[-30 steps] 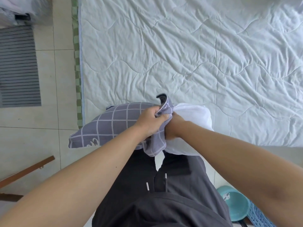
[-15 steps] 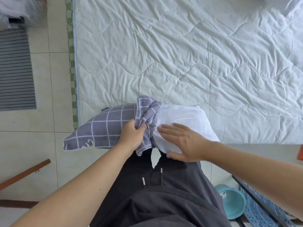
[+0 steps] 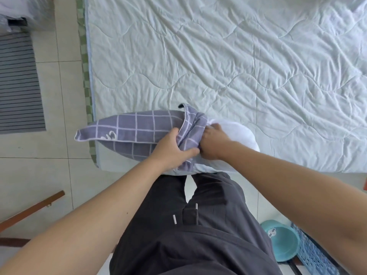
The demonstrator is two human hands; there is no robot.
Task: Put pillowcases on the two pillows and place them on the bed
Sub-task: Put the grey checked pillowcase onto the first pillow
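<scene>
A white pillow (image 3: 241, 135) lies across the near left corner of the bed (image 3: 228, 66), its left half inside a grey-purple checked pillowcase (image 3: 135, 130). The bunched open end of the case sits at the pillow's middle. My left hand (image 3: 173, 148) grips that bunched edge from the near side. Just right of it, my right hand (image 3: 213, 142) has its fingers curled into the same edge against the bare white part of the pillow. Only one pillow is in view.
A pale quilted cover spreads over the bed. To the left lie a tiled floor and a striped grey mat (image 3: 18, 84). A wooden bar (image 3: 31, 210) lies at lower left. A teal bowl (image 3: 280, 243) and blue plastic basket (image 3: 317, 257) stand at lower right.
My right hand, which lay flat on the white pillow half a second ago, has moved left and taken hold of the case's edge. The pillow has shifted further onto the bed.
</scene>
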